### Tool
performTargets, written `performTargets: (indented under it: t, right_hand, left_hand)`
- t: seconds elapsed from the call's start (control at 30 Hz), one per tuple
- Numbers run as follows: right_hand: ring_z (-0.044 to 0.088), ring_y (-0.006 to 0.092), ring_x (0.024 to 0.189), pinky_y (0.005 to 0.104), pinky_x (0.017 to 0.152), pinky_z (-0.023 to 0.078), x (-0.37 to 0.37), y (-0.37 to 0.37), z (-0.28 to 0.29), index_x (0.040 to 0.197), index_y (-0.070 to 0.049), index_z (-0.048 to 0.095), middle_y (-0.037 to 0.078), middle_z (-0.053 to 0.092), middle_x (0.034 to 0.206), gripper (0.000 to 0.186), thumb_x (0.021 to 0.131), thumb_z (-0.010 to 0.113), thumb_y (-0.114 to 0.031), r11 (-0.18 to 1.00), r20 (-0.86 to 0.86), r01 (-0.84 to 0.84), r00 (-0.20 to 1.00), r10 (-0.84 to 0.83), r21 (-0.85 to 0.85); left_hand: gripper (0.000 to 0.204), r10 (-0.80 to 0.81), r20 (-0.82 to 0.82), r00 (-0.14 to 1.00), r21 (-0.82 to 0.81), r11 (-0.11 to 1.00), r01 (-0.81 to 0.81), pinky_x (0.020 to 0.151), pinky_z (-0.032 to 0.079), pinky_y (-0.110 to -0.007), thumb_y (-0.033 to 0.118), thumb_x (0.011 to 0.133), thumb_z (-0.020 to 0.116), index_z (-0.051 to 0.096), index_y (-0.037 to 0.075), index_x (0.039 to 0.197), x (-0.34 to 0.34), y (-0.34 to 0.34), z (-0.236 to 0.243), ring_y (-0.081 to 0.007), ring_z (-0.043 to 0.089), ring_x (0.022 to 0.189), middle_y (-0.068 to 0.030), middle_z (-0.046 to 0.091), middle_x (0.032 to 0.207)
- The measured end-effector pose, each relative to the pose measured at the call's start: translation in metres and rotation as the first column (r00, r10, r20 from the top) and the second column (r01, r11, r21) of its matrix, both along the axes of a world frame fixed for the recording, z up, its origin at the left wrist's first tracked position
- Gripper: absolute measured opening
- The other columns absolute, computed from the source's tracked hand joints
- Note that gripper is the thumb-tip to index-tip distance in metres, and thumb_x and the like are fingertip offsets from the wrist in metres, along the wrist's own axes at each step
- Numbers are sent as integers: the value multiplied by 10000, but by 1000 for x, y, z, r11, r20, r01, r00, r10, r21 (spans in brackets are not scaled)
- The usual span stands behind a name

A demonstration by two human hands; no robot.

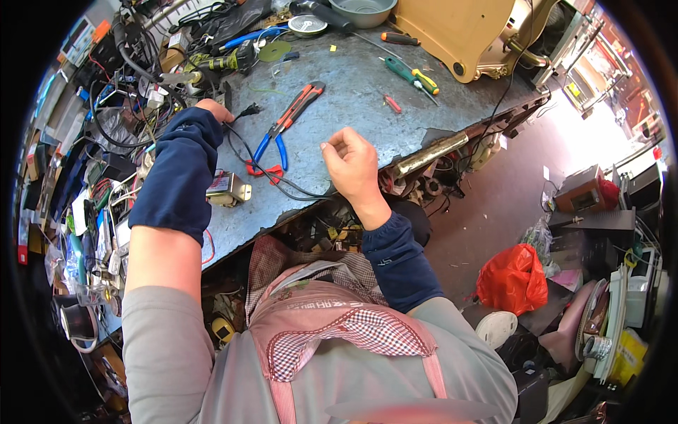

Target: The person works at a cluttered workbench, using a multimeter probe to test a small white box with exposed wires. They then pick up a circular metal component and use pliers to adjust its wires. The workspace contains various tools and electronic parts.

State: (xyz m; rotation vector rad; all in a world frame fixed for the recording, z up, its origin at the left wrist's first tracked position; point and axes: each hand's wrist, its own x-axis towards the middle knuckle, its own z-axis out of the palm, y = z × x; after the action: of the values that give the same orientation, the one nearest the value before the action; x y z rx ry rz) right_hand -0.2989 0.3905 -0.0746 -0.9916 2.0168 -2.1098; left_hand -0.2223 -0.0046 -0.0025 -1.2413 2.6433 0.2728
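My left hand [215, 111] rests on the left side of the blue-grey workbench [339, 92]. Its fingers are mostly hidden beyond the sleeve. Beside it lies a black plug-like end [247, 111], and a black cable [244, 147] runs from near the hand, curving toward my right wrist. My right hand [351, 166] hovers at the bench's near edge, fingers curled and thumb against the index finger; anything inside is hidden. Between my hands lie pliers or cutters [299, 106] with red-and-black handles, next to blue handle-like parts [281, 151] with red ends. A small metal-cased transformer [227, 188] sits near my left forearm.
Screwdrivers [402, 72], a small red piece [393, 104] and a grey bowl [364, 10] lie farther back. A large tan housing [452, 35] stands at back right. Tangled cables and parts crowd the left. A red plastic bag [515, 279] is at the lower right.
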Motion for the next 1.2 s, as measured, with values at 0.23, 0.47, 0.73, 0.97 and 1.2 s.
performTargets:
  t: [0.23, 0.47, 0.73, 0.97, 1.2]
  right_hand:
    - [667, 169, 628, 332, 615, 530, 3, 0, 3, 877, 6, 656, 98, 681, 747, 147, 930, 779, -55, 995, -78, 46, 996, -40, 83]
    - [660, 134, 645, 311, 618, 532, 3, -2, 2, 916, 15, 675, 80, 709, 776, 142, 950, 786, -66, 994, -42, 0, 999, 4, 105]
    - [757, 270, 858, 389, 816, 602, -46, -11, 15, 1069, -28, 784, 142, 793, 985, 199, 926, 792, -167, 900, -250, -73, 948, 196, 429]
    - [463, 402, 1541, 602, 1244, 405, -100, -100, 20, 1575, -192, 571, 119, 552, 1621, 655, 952, 577, 10, 777, -747, 176, 464, 476, 604]
    - [650, 411, 1271, 531, 1075, 524, -111, -59, 33, 1372, -123, 661, 183, 706, 1307, 385, 997, 698, -201, 464, -558, 327, 611, 561, 823]
  left_hand:
    - [820, -27, -83, 996, -15, 1000, 26, 1032, 557, -440, 668, 860, 824, 801, -89, 1174, 17, 12, 2, -409, 737, 1218, -289, 778, 1261]
    - [1035, -100, -187, 977, -46, 995, 93, 1067, 536, -476, 857, 929, 627, 772, -130, 1206, 46, 75, 58, -458, 703, 1266, -334, 752, 1289]
    - [213, -392, -806, 443, -393, 915, 93, 542, 437, -346, 102, 937, 858, 707, 40, 800, 237, 245, 52, -190, 584, 569, -83, 647, 682]
    - [236, -310, -860, 404, -409, 893, -185, 559, 421, -423, 28, 917, 842, 667, 49, 760, 273, 235, -69, -280, 572, 588, -82, 594, 667]
    - [240, -433, -771, 467, -548, 825, -140, 584, 416, -432, 37, 862, 858, 641, 75, 766, 276, 235, -74, -295, 551, 607, -69, 555, 673]
